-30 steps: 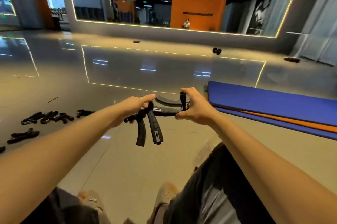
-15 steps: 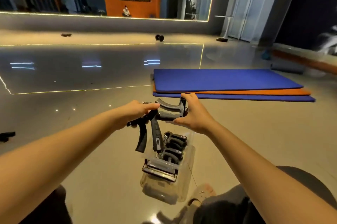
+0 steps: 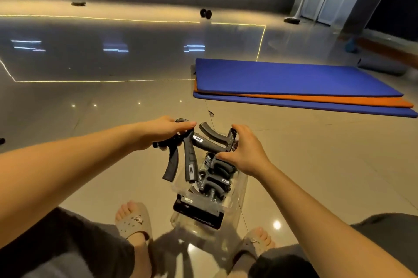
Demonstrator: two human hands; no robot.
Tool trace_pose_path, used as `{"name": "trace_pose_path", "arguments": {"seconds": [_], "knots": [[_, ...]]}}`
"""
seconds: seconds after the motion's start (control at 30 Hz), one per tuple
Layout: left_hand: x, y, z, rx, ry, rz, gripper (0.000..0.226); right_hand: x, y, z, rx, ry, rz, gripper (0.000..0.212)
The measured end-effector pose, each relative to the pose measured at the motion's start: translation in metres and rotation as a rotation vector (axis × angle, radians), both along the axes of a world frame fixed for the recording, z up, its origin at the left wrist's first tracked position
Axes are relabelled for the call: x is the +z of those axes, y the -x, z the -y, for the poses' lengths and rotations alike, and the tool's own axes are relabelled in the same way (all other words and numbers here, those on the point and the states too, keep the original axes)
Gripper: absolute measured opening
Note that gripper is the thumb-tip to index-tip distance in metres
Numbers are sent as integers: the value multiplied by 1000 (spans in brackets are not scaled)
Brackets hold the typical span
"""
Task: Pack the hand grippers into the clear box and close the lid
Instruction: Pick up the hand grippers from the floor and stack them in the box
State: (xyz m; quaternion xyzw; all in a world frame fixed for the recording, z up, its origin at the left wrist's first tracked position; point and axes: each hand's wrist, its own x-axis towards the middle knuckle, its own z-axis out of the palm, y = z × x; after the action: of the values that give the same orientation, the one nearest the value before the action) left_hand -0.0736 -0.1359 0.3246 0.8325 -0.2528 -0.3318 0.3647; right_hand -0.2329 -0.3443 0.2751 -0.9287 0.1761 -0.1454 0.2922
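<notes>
Packing step: left hand [image 3: 162, 131] grips one hand gripper [image 3: 188, 162] by its top and right hand [image 3: 245, 153] pinches a second gripper [image 3: 212, 136] by its spring end. Both are just above the clear box [image 3: 240, 189] on the floor, over the packed grippers [image 3: 217, 178]. Next move probably calls for lowering each into free space; closing is not yet done.

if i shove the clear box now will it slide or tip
Probably slides: the box sits low on glossy floor. Likely heavy for its size, with several grippers inside. Its thin clear walls may flex.
</notes>
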Motion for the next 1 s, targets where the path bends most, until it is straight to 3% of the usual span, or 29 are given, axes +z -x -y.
{"name": "trace_pose_path", "arguments": {"seconds": [0.17, 0.5, 1.0], "knots": [[2, -39, 16, 31, 13, 34, 66, -33, -14, 0, -26, -87, -59, 91], [-76, -85, 50, -24, -37, -39, 58, -132, -36, -1, -8, -176, -335, 100], [-138, -144, 60, -74, -55, -140, 56, -205, -63, -7, 40, -234, -635, 101]]}}
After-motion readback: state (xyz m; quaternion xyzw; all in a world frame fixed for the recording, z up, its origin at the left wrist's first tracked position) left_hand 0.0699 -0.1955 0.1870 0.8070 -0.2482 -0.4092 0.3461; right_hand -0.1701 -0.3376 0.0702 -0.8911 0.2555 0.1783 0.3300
